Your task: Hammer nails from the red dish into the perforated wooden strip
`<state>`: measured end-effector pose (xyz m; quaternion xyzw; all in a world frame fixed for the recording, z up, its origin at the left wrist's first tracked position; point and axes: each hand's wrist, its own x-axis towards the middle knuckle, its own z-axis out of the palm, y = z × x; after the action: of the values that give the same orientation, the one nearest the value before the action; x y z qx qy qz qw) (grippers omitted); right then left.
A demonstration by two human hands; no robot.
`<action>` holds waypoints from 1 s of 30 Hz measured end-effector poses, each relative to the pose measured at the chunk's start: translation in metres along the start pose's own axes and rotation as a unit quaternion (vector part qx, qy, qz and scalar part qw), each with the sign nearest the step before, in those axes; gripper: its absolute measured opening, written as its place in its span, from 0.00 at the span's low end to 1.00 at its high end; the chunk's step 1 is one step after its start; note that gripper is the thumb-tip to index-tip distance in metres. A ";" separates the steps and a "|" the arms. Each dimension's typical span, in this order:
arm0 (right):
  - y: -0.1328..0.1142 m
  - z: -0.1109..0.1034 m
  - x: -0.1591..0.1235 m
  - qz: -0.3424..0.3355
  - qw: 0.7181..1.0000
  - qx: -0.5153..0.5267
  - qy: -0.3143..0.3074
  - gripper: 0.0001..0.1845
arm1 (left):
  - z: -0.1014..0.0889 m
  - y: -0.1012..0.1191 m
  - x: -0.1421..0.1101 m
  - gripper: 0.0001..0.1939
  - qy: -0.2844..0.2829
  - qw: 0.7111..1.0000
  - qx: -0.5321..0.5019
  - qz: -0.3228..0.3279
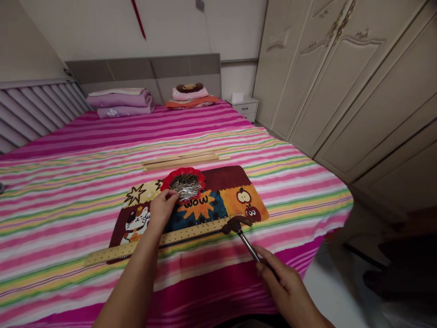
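Observation:
My right hand (282,275) is wrapped round the handle of a claw hammer (249,245). The hammer's dark head rests at, or just above, the right end of a long wooden strip (191,233) with rows of small holes. Several nails (212,222) stand up along the strip's right part. At the left front rim of a red scalloped bowl (166,183), my left hand (164,207) has its fingers drawn together. Silver and darker nails (187,187) fill the bowl. What the left fingertips hold, if anything, is too small to tell.
Under the bowl and strip lies a printed mat (235,177) on a striped bedspread (297,182). Wooden strips (184,160) lie behind the bowl. Folded bedding (123,102) sits near the headboard. The bed's edge drops off at the right, before the wardrobe (317,77).

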<state>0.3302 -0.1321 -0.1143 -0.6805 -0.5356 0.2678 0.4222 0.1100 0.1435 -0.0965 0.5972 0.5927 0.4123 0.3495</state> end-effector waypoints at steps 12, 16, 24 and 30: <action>0.003 0.005 -0.005 0.009 1.000 0.007 -0.015 0.22 | -0.008 -0.001 -0.026 0.18 -0.015 0.945 -0.291 -0.147; 0.004 0.005 -0.005 0.014 1.000 0.003 -0.024 0.23 | -0.015 -0.003 -0.046 0.22 -0.024 0.935 -0.317 -0.156; -0.009 0.007 -0.002 0.026 0.999 0.023 -0.031 0.22 | -0.028 -0.016 -0.079 0.25 -0.067 0.928 -0.297 -0.214; -0.015 0.010 0.000 0.023 0.999 0.024 -0.042 0.21 | -0.020 -0.025 -0.096 0.25 -0.074 0.955 -0.221 -0.184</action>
<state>0.3143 -0.1286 -0.1062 -0.6706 -0.5306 0.3184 0.4092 0.0853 0.0474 -0.1185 0.4145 0.5591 0.4164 0.5850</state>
